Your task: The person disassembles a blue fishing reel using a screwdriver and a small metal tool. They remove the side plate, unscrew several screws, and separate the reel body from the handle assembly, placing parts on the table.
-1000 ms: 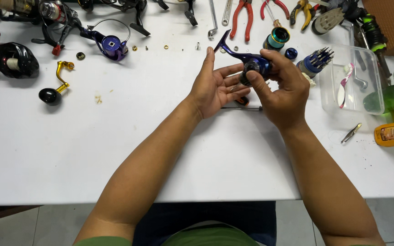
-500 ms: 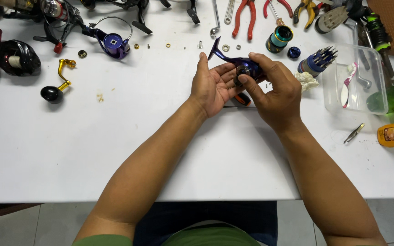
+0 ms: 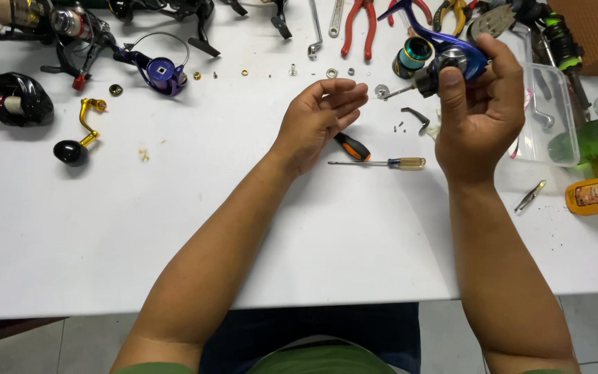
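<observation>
Two hands hover over the worktop (image 3: 257, 228): the right hand (image 3: 480, 111) grips a blue reel body (image 3: 451, 59) aloft, the left hand (image 3: 320, 118) spread loosely beside it, so its protruding shaft's washer could likely drop among scattered screws.

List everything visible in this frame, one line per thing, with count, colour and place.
Blue metal fishing reel body: 1, blue and silver, held up in the right hand.
Yellow-handled screwdriver: 1, clear yellow, table between the hands.
Orange-and-black tool handle: 1, partly under the left hand.
Purple reel rotor with wire bail: 1, purple, upper left.
Gold crank handle with black knob: 1, left.
Black baitcasting reel: 1, far left.
Red-handled pliers: 1, top centre.
Clear plastic tub: 1, right.
Green bottle: 1, far right.
Orange bottle: 1, lying at right edge.
Small washers and screws: several, silver and brass, top centre.
White table: 1.
Left hand: open, palm up.
Right hand: gripping the reel.
</observation>
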